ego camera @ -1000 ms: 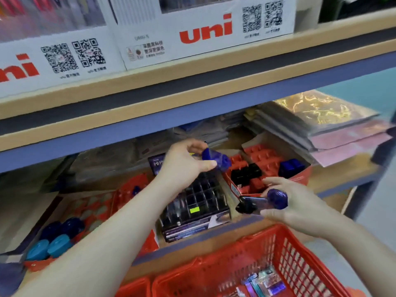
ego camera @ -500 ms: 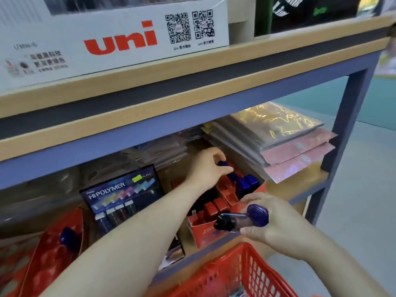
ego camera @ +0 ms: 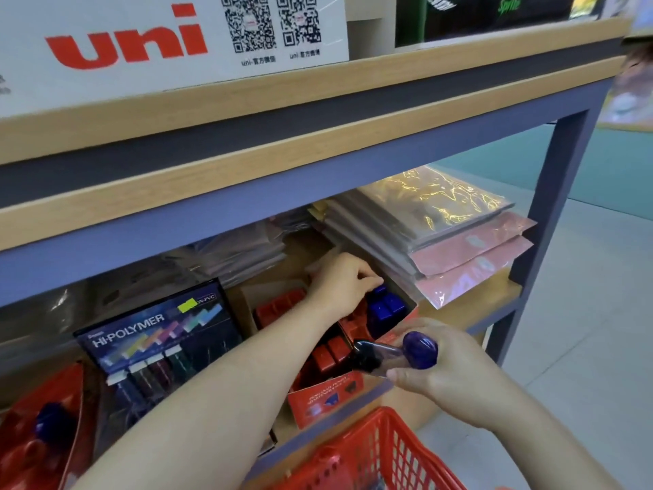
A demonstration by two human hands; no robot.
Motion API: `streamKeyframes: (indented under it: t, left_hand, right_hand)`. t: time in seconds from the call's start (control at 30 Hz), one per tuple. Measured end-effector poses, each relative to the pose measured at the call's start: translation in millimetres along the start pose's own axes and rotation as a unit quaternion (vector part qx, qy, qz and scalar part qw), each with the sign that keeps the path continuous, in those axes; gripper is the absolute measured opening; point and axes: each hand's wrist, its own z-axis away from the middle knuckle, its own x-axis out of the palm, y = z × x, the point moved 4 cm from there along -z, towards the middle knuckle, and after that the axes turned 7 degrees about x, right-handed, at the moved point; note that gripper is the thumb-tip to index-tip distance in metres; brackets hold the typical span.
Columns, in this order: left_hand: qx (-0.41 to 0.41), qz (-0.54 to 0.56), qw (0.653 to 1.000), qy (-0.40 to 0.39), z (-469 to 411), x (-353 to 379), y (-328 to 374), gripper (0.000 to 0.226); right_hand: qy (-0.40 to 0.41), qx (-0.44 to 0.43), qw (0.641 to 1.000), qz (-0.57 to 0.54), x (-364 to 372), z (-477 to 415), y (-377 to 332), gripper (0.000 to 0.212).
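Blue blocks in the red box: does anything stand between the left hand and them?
Nothing visible does. The left hand has its curled fingers on the blue blocks at the far end of the red box.

Blocks [ego camera: 386,308] in box [ego camera: 327,401], basket [ego camera: 399,450] below shelf [ego camera: 494,295]

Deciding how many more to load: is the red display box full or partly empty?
Partly empty. Blue pieces fill only the far right corner of the red display box; most other slots show bare red.

A stationery shop; branded display boxes [ego camera: 169,40] on shelves; a shopping basket [ego camera: 381,454].
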Motion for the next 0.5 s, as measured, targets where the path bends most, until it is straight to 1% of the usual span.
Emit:
streamKeyframes:
  t: [0.1, 0.17, 0.2, 0.27, 0.33, 0.37, 0.4, 0.43, 0.5]
  left_hand:
    - [-0.024, -0.018, 0.998, -0.059, 4, -4, 2, 0.036]
    - [-0.036, -0.020, 0.996, -0.078, 9, -14, 7, 0.044]
    - [-0.038, 0.005, 0.996, -0.075, 15, -21, 13, 0.044]
    - [-0.039, 0.108, 0.990, -0.085, 36, -36, 27, 0.036]
    - [-0.041, 0.241, 0.959, -0.147, 63, -44, 38, 0.029]
    - [-0.038, 0.294, 0.939, -0.176, 76, -46, 41, 0.031]
    - [-0.031, 0.334, 0.923, -0.187, 86, -49, 41, 0.036]
    - [-0.026, 0.361, 0.915, -0.179, 94, -52, 40, 0.040]
    - [-0.026, 0.403, 0.903, -0.144, 104, -57, 35, 0.042]
  right_hand:
    - [-0.011, 0.073, 0.992, -0.105, -1, 0, 6, 0.027]
    - [-0.028, 0.124, 0.972, -0.196, 0, 3, 7, 0.027]
    - [-0.033, 0.144, 0.958, -0.244, 0, 5, 6, 0.027]
    - [-0.038, 0.168, 0.929, -0.329, 0, 9, 3, 0.026]
    - [-0.053, 0.175, 0.900, -0.397, 2, 12, -3, 0.029]
    - [-0.073, 0.175, 0.887, -0.421, 4, 14, -7, 0.032]
    - [-0.098, 0.177, 0.874, -0.442, 7, 15, -12, 0.036]
    - [-0.124, 0.182, 0.859, -0.463, 10, 17, -17, 0.037]
    - [-0.171, 0.202, 0.824, -0.501, 16, 21, -24, 0.038]
